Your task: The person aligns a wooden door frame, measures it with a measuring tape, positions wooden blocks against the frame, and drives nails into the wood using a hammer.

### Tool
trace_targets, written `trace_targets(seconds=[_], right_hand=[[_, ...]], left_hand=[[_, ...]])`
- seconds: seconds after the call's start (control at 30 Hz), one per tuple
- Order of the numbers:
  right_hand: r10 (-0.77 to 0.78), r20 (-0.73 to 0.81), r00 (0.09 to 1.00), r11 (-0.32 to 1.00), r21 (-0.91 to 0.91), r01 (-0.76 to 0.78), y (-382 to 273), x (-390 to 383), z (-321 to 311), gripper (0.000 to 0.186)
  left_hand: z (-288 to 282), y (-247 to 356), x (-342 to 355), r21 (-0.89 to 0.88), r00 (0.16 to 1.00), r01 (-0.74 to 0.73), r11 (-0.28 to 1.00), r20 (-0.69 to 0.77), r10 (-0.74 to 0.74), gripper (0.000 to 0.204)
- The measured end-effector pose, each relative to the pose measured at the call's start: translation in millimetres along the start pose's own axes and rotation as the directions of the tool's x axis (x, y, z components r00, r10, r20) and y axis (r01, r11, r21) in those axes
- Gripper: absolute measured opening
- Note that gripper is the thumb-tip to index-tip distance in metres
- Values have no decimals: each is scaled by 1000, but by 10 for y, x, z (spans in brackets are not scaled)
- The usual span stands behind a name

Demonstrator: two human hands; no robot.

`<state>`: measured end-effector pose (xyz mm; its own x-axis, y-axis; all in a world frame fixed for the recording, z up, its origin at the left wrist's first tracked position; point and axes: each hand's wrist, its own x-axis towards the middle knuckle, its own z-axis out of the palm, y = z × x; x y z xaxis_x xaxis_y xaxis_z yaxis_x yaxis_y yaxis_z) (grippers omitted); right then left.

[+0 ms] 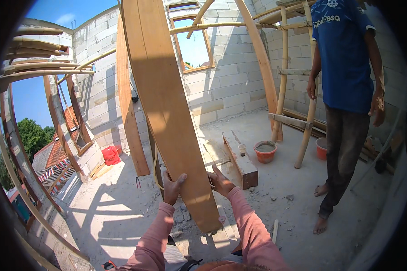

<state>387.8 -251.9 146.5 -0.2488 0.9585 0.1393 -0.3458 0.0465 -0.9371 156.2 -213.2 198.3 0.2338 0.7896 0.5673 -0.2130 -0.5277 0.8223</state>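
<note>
A long, wide wooden plank stands tilted in front of me, its top leaning away to the left and beyond the picture's upper edge. My left hand grips its left edge near the lower end, thumb on the front face. At about the same height, my right hand is closed on the right edge, with some fingers hidden behind the board. The plank's lower end comes down between my forearms, close to the rubble on the floor. Just left of it stands a narrower wooden board.
A barefoot person in a blue shirt stands at right beside a bamboo ladder. A wooden beam carries a cup, next to an orange bucket of grey mix. Pliers and a red bag lie left.
</note>
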Motion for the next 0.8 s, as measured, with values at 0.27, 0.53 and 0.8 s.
trace_targets(seconds=[0.27,0.53,0.8], right_hand=[[37,32,999,999,24,-38,57,-50,47,104],[-10,14,1000,1000,-19,10,-158,47,-19,110],[8,-15,1000,1000,-21,-8,-85,-69,86,109]], left_hand=[[-71,-104,-75,65,1000,24,998,-2,-24,69],[23,-15,137,14,1000,14,1000,25,-14,73],[-18,-77,-1,10,1000,29,1000,5,-29,75]])
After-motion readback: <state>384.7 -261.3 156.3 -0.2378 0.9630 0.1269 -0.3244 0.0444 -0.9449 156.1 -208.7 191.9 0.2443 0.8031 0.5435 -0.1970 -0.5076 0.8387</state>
